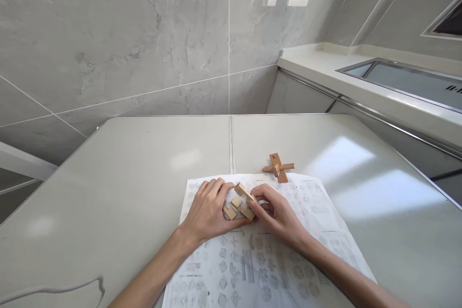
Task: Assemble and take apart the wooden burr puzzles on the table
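Small notched wooden puzzle pieces sit between my two hands above the printed sheet point(249, 255). My left hand point(209, 204) curls around the left side, its thumb stretched along the near edge, holding a light wooden piece point(230, 213). Beside that piece show a small square-ended block point(236, 202) and another block point(248, 214) near the thumb tip. My right hand point(275, 209) pinches a longer notched wooden puzzle piece point(242, 190), which tilts over the others. Fingers hide parts of the pieces, so I cannot tell how they join.
A cross-shaped wooden puzzle assembly point(277, 167), marked "2", lies past the sheet's far edge. The pale table point(119, 192) has a seam down its middle. A cable point(65, 289) lies at the near left. Behind stand a tiled wall and a counter point(310, 65).
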Motion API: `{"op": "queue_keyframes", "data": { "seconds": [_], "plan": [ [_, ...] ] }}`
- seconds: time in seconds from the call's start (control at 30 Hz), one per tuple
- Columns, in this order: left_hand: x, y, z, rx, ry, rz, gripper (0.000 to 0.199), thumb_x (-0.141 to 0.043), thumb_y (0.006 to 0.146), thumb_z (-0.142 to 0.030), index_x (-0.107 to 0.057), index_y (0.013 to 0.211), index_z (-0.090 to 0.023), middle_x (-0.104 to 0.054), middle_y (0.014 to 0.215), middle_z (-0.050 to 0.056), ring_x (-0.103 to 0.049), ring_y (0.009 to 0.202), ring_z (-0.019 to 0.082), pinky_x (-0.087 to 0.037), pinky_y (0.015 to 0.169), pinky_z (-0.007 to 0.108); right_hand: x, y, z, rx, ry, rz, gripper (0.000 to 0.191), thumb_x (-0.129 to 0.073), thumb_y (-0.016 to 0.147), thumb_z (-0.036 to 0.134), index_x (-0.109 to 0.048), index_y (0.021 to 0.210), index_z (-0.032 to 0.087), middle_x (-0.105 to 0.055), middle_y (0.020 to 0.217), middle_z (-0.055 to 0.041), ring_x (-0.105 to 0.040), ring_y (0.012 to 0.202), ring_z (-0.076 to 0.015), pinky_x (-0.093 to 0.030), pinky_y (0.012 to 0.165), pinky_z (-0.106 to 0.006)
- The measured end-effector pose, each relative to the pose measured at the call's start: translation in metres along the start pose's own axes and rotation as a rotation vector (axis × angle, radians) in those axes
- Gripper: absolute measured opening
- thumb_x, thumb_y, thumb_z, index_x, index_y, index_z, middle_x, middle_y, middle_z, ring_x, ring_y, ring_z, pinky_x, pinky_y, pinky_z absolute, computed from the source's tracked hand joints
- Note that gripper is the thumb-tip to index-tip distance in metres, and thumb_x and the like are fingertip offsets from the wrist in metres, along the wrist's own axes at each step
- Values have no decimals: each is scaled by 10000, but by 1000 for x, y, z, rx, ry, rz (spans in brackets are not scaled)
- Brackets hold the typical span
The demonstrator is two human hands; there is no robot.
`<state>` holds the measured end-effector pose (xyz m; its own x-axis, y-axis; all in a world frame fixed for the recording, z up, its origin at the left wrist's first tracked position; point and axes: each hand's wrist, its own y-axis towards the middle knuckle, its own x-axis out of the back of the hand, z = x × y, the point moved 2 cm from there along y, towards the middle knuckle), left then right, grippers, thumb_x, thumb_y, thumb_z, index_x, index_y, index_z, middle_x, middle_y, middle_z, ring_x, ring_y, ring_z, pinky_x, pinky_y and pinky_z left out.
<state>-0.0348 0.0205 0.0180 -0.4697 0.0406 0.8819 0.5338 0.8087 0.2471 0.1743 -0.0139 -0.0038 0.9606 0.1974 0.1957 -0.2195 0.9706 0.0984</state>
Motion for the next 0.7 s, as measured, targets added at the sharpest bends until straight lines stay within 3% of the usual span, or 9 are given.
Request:
{"op": "queue_keyframes", "data": {
  "seconds": [0.2,0.3,0.43,0.6,0.7],
  "plan": [
    [-6,-3,-9,-52,-21,-21,733,-889,713,-670,-610,1220,-220,-696,1121,93,-680,987,327,-500,846,458,-2,-1,1,-1,64,41,240,-576,1090,442,-636,993,231,-621,1045,-77,-642,898,-217,-589,680,-322],
    [-6,-3,-9,-67,-34,-62,578,-838,820,-564,-591,1219,-225,-696,1112,86,-684,986,309,-521,845,457,-2,-2,1,-5,77,42,239,-567,1092,446,-634,1007,233,-630,1054,-80,-651,909,-226,-596,692,-340],
    [-5,-2,-7,-52,-49,-70,436,-812,853,-422,-601,1182,-229,-681,1091,79,-674,967,291,-545,832,448,1,-2,0,54,-160,-66,194,-570,1084,381,-603,955,239,-654,1045,-77,-627,861,-226,-539,711,-369],
    [-4,-2,-7,-40,-95,-84,557,-860,803,-355,-561,1257,-232,-671,1175,97,-673,1027,305,-570,864,457,4,-3,-4,115,-402,-181,141,-594,1030,267,-526,908,248,-642,1067,-80,-641,1008,-270,-529,849,-421],
    [-5,-3,-7,-61,-110,-81,591,-855,806,-321,-527,1289,-234,-664,1216,105,-675,1073,309,-574,902,461,2,-4,-7,133,-491,-191,165,-593,1007,249,-483,885,252,-636,1068,-83,-644,991,-273,-537,826,-420]
  ]
}}
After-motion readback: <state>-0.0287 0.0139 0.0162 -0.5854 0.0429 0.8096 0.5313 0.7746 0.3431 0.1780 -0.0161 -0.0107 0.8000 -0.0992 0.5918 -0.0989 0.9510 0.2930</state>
